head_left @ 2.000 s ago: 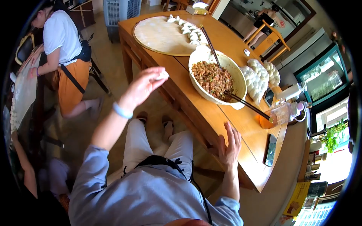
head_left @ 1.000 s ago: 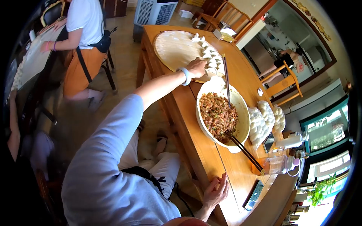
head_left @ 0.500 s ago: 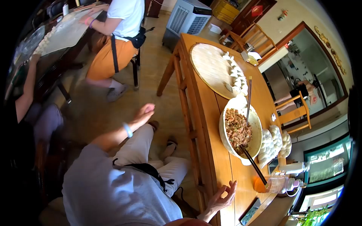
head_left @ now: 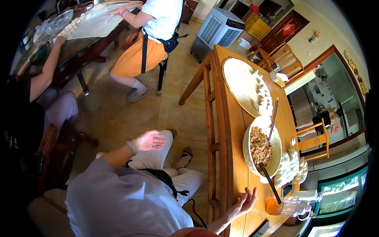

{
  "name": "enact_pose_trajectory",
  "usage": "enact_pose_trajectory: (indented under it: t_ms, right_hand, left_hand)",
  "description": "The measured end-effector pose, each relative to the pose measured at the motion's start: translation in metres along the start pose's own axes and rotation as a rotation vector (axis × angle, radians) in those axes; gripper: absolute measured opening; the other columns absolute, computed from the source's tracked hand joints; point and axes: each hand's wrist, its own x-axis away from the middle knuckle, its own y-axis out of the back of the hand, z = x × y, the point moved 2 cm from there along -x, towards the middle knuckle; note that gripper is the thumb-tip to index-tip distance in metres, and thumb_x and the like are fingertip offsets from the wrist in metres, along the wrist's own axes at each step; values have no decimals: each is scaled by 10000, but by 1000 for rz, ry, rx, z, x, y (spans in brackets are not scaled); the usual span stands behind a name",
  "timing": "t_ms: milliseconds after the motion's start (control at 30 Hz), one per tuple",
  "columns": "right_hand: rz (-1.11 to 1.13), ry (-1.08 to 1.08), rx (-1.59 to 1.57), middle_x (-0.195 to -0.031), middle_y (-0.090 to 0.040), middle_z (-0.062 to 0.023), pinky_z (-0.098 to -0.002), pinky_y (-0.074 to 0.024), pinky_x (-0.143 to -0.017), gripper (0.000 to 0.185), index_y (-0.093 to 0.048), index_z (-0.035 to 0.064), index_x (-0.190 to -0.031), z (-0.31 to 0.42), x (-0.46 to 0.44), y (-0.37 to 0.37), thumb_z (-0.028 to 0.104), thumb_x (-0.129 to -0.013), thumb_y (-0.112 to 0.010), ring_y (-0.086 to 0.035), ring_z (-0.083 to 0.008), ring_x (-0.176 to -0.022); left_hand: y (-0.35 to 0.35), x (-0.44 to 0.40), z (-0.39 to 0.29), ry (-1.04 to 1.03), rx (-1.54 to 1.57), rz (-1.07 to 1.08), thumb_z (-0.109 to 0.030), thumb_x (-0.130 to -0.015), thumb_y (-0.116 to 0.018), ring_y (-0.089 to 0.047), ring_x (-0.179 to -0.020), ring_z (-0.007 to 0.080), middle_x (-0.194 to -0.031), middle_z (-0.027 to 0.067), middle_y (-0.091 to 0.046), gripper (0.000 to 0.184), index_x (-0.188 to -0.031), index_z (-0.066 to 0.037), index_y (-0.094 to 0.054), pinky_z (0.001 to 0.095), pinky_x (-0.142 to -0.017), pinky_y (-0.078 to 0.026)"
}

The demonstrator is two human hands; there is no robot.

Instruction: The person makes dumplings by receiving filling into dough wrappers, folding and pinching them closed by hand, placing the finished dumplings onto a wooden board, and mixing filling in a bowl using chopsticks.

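Note:
My left hand (head_left: pixel 149 141) hangs in the air over my lap with its fingers stretched out and holds nothing. Palm up, my right hand (head_left: pixel 244 203) is at the edge of the wooden table (head_left: pixel 239 173), fingers loosely curled apart and empty. Nearest to it are the bowl of minced filling (head_left: pixel 259 148) and a clear bottle of orange liquid (head_left: pixel 282 207). One pair of chopsticks (head_left: pixel 270 183) leans out of the bowl towards the bottle; another pair (head_left: pixel 273 118) leans out on the far side. Beyond the bowl, a round board (head_left: pixel 239 81) carries a row of dumplings (head_left: pixel 263 94) along one side.
Bagged dumplings (head_left: pixel 287 168) lie beside the bowl, and a phone (head_left: pixel 259 229) is near the table edge. At a dark table (head_left: pixel 71 69) on the left, one person in orange shorts (head_left: pixel 138 53) and another in black (head_left: pixel 37 91) work over dough pieces (head_left: pixel 73 25). An air cooler (head_left: pixel 217 29) stands behind.
My view has shifted, moving the table rightward in the picture. My left hand has turned and its fingers have straightened. My right hand stays at the table edge, fingers more spread.

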Motion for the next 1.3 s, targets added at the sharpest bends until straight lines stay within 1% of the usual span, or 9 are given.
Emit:
enact_pose_trajectory:
  t_ms: [267,333,500,600,667,733,933,1000,1300]
  right_hand:
    - [-37,-218,-230,-807,-593,-54,-216,-371,-535,376,-483,9,-1229,1,-1,6,144,-879,-516,-452,-80,-596]
    - [-40,-215,-204,-793,-592,-48,-204,-366,-550,365,-488,12,-1223,-5,-1,7,135,-879,-511,-447,-74,-593]
    - [-59,-234,-256,-780,-594,-39,-185,-353,-574,349,-498,17,-1213,-4,-2,7,133,-884,-511,-441,-63,-592]
    - [-54,-243,-241,-796,-599,-38,-185,-352,-580,330,-506,13,-1206,0,-2,6,113,-891,-508,-439,-53,-583]
    - [-35,-222,-261,-800,-599,-43,-178,-352,-573,331,-511,17,-1200,-2,-2,7,129,-889,-519,-443,-52,-591]
    - [-35,-216,-272,-799,-597,-43,-177,-354,-562,356,-499,16,-1210,-3,-2,7,157,-885,-531,-443,-54,-601]
    - [-63,-268,-252,-792,-591,-37,-172,-357,-554,354,-502,15,-1205,2,-2,5,156,-882,-537,-444,-50,-600]
    - [-39,-253,-259,-786,-588,-33,-174,-355,-552,353,-503,16,-1205,-3,-3,7,152,-881,-537,-440,-49,-597]
    - [-40,-238,-298,-793,-599,-39,-175,-364,-591,342,-512,23,-1199,-10,-3,8,150,-883,-544,-447,-51,-610]
  left_hand:
    - [-81,2,-106,-397,79,357,-569,-907,-281,-263,-1329,272,-1408,206,-295,760,-1349,49,-284,414,-1098,-183]
    - [-116,19,-100,-327,85,518,-604,-891,-253,-228,-1343,285,-1420,206,-267,808,-1358,56,-259,419,-1106,-148]
    - [-140,44,-57,-45,-561,1069,-661,-845,-257,-190,-1355,290,-1429,195,-258,878,-1371,42,-250,423,-1106,-118]
    - [-121,14,-84,-164,-191,704,-633,-863,-286,-214,-1346,295,-1416,211,-274,839,-1355,46,-277,442,-1097,-173]
    - [-98,-9,-97,-332,160,426,-502,-906,-390,-306,-1299,318,-1391,230,-306,702,-1357,23,-272,453,-1079,-237]
    - [-79,-23,-83,-255,136,292,-469,-908,-416,-337,-1279,321,-1382,225,-321,657,-1360,-10,-285,469,-1064,-263]
    - [-40,-31,25,235,-11,328,-441,-921,-391,-353,-1268,328,-1375,190,-356,582,-1347,-48,-330,508,-1036,-288]
    - [-29,-29,47,276,17,267,-451,-881,-484,-386,-1244,314,-1348,177,-393,626,-1340,-55,-329,500,-1010,-329]
    - [-73,-13,23,221,-155,432,-442,-880,-482,-323,-1291,307,-1406,158,-316,644,-1373,-77,-283,503,-1030,-293]
